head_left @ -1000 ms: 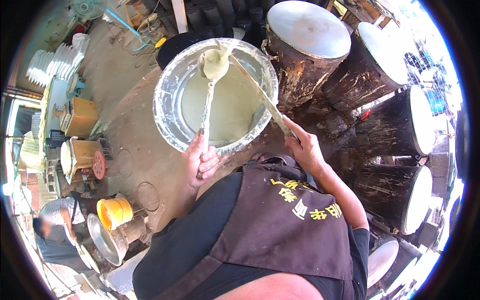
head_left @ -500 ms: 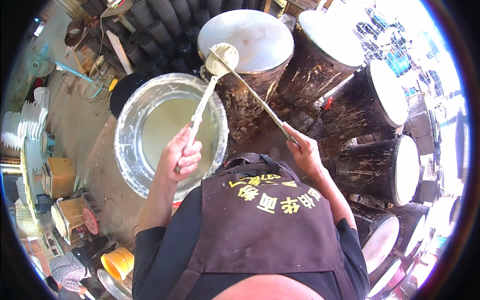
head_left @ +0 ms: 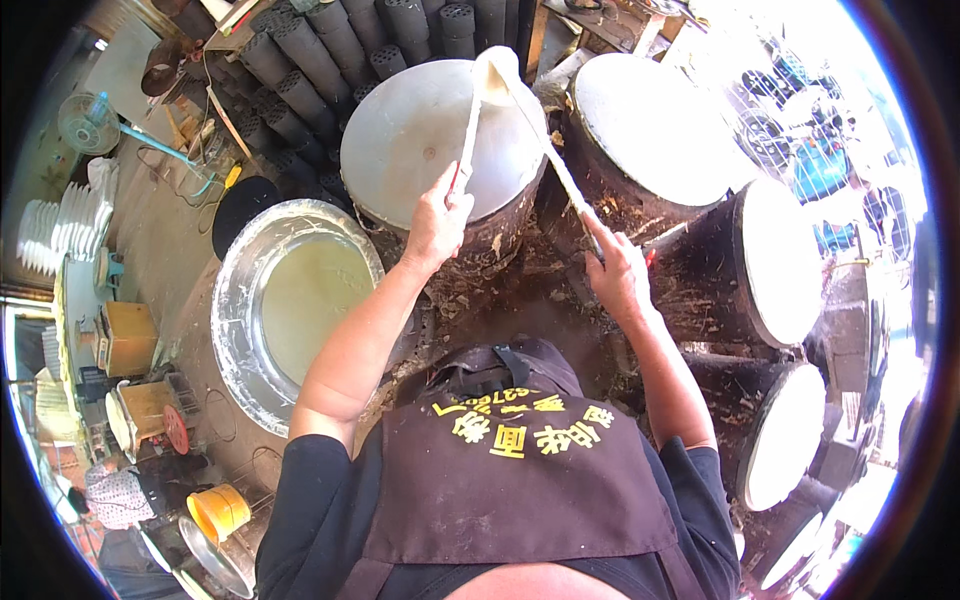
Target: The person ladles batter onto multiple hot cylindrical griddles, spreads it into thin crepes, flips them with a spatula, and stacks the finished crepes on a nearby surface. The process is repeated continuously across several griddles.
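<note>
My left hand (head_left: 437, 225) is closed round the handle of a ladle (head_left: 492, 82) coated in pale batter. The ladle's cup hangs over the far right edge of a round, flat metal plate (head_left: 395, 135) on a dark drum. In my right hand (head_left: 618, 272) is a long thin stick (head_left: 553, 160), its far end meeting the ladle's cup. Whether batter lies in the cup cannot be made out. Left of the drum stands a wide metal basin (head_left: 235, 335), its wall streaked white, with pale liquid batter (head_left: 315, 305) inside.
Dark drums with pale round tops (head_left: 655, 130) curve round my right side. Black cylinders with holes (head_left: 315, 45) stand stacked behind the plate. At left are a blue fan (head_left: 90, 122) and a yellow bucket (head_left: 218, 512). Another person (head_left: 120, 495) is at the lower left.
Both hands have moved farther from me with the ladle and stick. The ladle has gone from the plate's near edge beside the basin to its far right edge. My view has shifted.
</note>
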`<state>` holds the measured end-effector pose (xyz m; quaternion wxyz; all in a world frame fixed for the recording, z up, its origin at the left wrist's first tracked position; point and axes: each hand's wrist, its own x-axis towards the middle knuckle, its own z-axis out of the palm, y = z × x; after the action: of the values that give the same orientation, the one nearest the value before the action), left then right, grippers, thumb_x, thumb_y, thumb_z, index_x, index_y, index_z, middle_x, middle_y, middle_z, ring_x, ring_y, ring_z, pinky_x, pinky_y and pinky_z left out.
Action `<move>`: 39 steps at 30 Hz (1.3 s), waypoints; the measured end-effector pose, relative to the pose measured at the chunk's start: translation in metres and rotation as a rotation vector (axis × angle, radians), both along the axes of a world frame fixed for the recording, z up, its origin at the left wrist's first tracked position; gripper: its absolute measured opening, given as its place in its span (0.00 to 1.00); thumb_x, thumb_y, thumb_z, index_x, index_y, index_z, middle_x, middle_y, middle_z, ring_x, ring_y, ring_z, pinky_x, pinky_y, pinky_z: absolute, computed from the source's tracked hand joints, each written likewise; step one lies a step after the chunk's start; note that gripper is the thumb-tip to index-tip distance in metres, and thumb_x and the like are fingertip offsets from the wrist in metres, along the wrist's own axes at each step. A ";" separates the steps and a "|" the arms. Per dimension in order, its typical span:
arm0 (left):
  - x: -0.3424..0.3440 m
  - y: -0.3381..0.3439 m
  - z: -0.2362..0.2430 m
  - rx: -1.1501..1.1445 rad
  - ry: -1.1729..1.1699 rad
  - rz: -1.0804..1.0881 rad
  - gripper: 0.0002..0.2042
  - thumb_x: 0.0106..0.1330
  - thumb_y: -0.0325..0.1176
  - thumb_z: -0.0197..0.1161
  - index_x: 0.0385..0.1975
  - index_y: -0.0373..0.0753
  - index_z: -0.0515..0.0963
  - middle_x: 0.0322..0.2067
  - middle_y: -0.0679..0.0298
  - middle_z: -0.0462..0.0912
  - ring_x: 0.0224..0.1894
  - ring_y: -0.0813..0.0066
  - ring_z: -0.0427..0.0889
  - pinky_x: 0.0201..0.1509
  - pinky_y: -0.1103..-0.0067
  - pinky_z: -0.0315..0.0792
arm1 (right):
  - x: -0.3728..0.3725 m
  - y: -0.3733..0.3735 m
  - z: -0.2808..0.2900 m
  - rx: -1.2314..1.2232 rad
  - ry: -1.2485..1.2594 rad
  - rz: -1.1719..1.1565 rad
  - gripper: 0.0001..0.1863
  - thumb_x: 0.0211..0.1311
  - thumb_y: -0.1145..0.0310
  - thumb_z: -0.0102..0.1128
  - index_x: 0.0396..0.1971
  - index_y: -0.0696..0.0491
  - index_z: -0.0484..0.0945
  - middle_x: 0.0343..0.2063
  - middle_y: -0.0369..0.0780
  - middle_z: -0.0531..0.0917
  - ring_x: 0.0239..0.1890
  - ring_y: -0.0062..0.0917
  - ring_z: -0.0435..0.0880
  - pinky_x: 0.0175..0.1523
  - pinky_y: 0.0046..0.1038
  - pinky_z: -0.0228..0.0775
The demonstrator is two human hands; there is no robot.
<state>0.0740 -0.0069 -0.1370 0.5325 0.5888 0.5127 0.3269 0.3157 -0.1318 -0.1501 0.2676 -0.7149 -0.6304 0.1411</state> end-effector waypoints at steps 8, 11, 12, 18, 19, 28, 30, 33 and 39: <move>-0.033 0.055 0.043 0.574 1.039 0.184 0.25 0.63 0.33 0.57 0.62 0.59 0.67 0.30 0.53 0.83 0.29 0.56 0.84 0.34 0.62 0.76 | 0.012 0.024 -0.066 -0.054 0.059 -0.055 0.31 0.55 0.74 0.58 0.62 0.42 0.67 0.32 0.49 0.76 0.36 0.45 0.78 0.43 0.41 0.71; -0.052 0.066 0.062 0.648 0.764 0.357 0.26 0.64 0.30 0.57 0.63 0.53 0.66 0.37 0.52 0.83 0.36 0.56 0.84 0.41 0.67 0.76 | 0.001 0.034 -0.072 -0.041 0.105 -0.069 0.31 0.54 0.75 0.57 0.62 0.45 0.67 0.32 0.50 0.77 0.35 0.46 0.78 0.43 0.41 0.71; -0.062 0.070 0.059 0.699 0.602 0.393 0.26 0.64 0.29 0.57 0.63 0.49 0.65 0.40 0.52 0.83 0.39 0.56 0.84 0.44 0.69 0.76 | -0.003 0.037 -0.071 -0.032 0.124 -0.068 0.31 0.54 0.75 0.57 0.62 0.47 0.67 0.32 0.51 0.78 0.35 0.47 0.78 0.44 0.41 0.71; -0.078 0.021 0.083 0.046 -0.245 0.286 0.22 0.70 0.30 0.52 0.65 0.46 0.61 0.21 0.71 0.67 0.15 0.88 0.65 0.14 0.88 0.57 | -0.021 0.022 -0.059 0.039 0.444 -0.161 0.28 0.56 0.73 0.57 0.60 0.49 0.69 0.38 0.50 0.83 0.37 0.31 0.83 0.46 0.30 0.72; -0.081 0.012 0.084 -0.027 -0.393 0.262 0.23 0.71 0.31 0.52 0.65 0.47 0.60 0.18 0.74 0.62 0.13 0.91 0.60 0.11 0.90 0.51 | -0.029 0.024 -0.058 0.016 0.482 -0.222 0.28 0.56 0.73 0.57 0.60 0.49 0.69 0.36 0.49 0.83 0.35 0.28 0.83 0.45 0.30 0.73; -0.211 -0.097 0.066 -0.295 -0.928 0.301 0.19 0.75 0.35 0.43 0.64 0.45 0.60 0.17 0.74 0.55 0.12 0.89 0.54 0.10 0.89 0.51 | -0.054 0.095 -0.062 0.081 0.370 -0.143 0.28 0.53 0.77 0.55 0.58 0.49 0.69 0.37 0.53 0.82 0.41 0.44 0.82 0.48 0.39 0.74; -0.243 -0.128 0.072 -0.239 -0.914 0.304 0.21 0.76 0.36 0.42 0.67 0.44 0.55 0.17 0.74 0.56 0.12 0.89 0.53 0.09 0.89 0.51 | -0.054 0.103 -0.076 0.062 0.382 -0.184 0.29 0.54 0.77 0.55 0.59 0.47 0.70 0.36 0.52 0.82 0.39 0.44 0.83 0.48 0.38 0.75; -0.274 -0.161 0.065 -0.217 -1.033 0.416 0.23 0.76 0.37 0.41 0.69 0.44 0.50 0.18 0.72 0.56 0.12 0.88 0.54 0.09 0.88 0.51 | -0.096 0.127 -0.061 -0.085 0.322 -0.163 0.29 0.55 0.77 0.53 0.59 0.44 0.70 0.36 0.51 0.83 0.39 0.42 0.84 0.48 0.38 0.75; -0.315 -0.214 0.044 -0.182 -1.303 0.470 0.25 0.76 0.38 0.42 0.70 0.45 0.46 0.23 0.68 0.60 0.16 0.85 0.57 0.11 0.88 0.56 | -0.075 0.138 -0.041 -0.080 0.318 -0.161 0.27 0.55 0.75 0.55 0.57 0.41 0.72 0.39 0.49 0.83 0.40 0.36 0.84 0.48 0.34 0.76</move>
<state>-0.2414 -0.2206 -0.0932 0.6939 0.0993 0.2279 0.6758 0.2404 0.0066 -0.1907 0.3457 -0.7419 -0.5145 0.2556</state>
